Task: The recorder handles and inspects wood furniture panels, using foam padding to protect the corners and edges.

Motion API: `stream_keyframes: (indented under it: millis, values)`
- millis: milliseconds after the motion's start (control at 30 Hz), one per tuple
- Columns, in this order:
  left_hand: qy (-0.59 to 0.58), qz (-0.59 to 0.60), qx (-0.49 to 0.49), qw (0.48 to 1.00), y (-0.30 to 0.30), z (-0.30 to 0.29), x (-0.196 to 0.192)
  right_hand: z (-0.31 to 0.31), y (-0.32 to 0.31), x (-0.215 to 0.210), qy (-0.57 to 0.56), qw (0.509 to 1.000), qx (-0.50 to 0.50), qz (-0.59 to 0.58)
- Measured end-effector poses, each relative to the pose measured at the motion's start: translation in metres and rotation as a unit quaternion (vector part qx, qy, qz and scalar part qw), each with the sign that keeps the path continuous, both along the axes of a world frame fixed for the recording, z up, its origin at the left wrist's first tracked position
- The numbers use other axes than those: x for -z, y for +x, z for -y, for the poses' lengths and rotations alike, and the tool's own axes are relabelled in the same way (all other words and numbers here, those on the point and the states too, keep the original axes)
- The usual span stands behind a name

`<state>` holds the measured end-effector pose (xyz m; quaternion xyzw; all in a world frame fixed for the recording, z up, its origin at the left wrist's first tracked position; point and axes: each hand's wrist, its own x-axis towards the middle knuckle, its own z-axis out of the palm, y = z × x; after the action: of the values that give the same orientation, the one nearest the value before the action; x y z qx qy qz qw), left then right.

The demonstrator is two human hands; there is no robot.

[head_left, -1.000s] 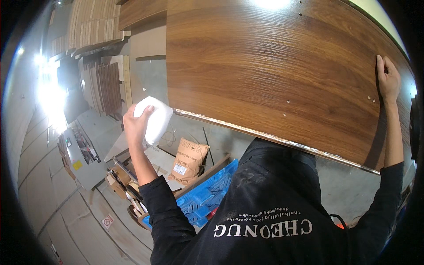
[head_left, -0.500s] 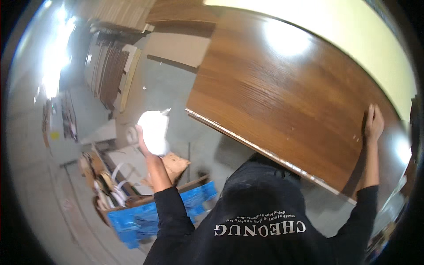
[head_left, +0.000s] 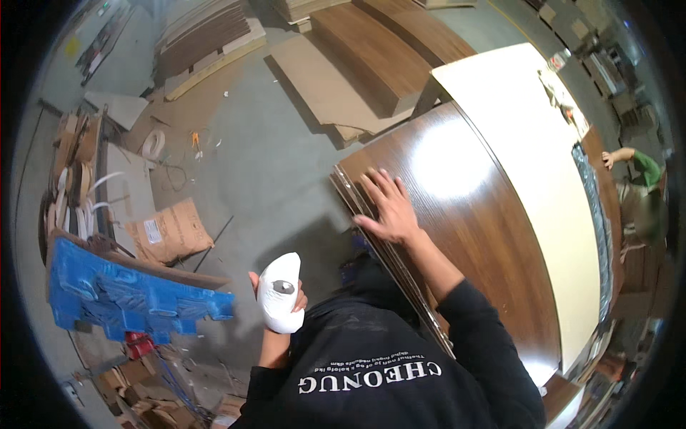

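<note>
Left hand (head_left: 277, 300) is raised beside the chest, fingers wrapped shut around a white pad-like object (head_left: 280, 293) with a dark round spot on its face; it's held clear of the panel, over the grey concrete floor (head_left: 250, 164). Right hand (head_left: 387, 204) lies flat on the dark brown wood panel (head_left: 471, 229), fingers spread open and gripping nothing, palm near the panel's near corner by the layered edge. A pale cream board (head_left: 529, 143) sits along the panel's far side, touching it. On the floor to the left: blue plastic pallet (head_left: 121, 293), torn cardboard box (head_left: 168, 232) just above it, stacked wood boards (head_left: 371, 57) further off. Another person's arm in a green sleeve (head_left: 647, 168) shows at the far right edge, well apart from both hands
</note>
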<state>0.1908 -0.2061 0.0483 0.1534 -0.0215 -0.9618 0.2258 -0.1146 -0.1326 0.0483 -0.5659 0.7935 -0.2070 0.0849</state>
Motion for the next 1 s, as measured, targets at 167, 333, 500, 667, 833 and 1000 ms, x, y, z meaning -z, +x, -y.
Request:
stream_keyframes:
  millis: [167,333,500,667,833,1000]
  values:
    - [0.0,0.02,-0.043,0.999,0.032,-0.007,0.012,0.062,-0.006,0.006,-0.009,0.999,-0.047,-0.006]
    - [0.029,-0.009,-0.096,0.995,0.05,-0.015,0.016,0.059,-0.014,0.008,0.007,0.995,-0.099,-0.026]
    - [0.006,0.014,-0.106,0.994,0.057,-0.016,0.022,0.042,-0.018,0.002,-0.002,0.992,-0.127,-0.016]
    - [0.001,0.02,-0.107,0.994,0.051,-0.015,0.023,0.023,-0.02,0.002,-0.022,0.99,-0.137,-0.006]
    - [0.015,0.03,-0.093,0.995,0.048,-0.015,0.029,0.008,-0.023,0.007,-0.046,0.991,-0.11,0.052]
    - [0.022,0.04,-0.081,0.996,0.04,-0.013,0.028,0.002,-0.008,0.003,-0.01,0.993,-0.109,-0.053]
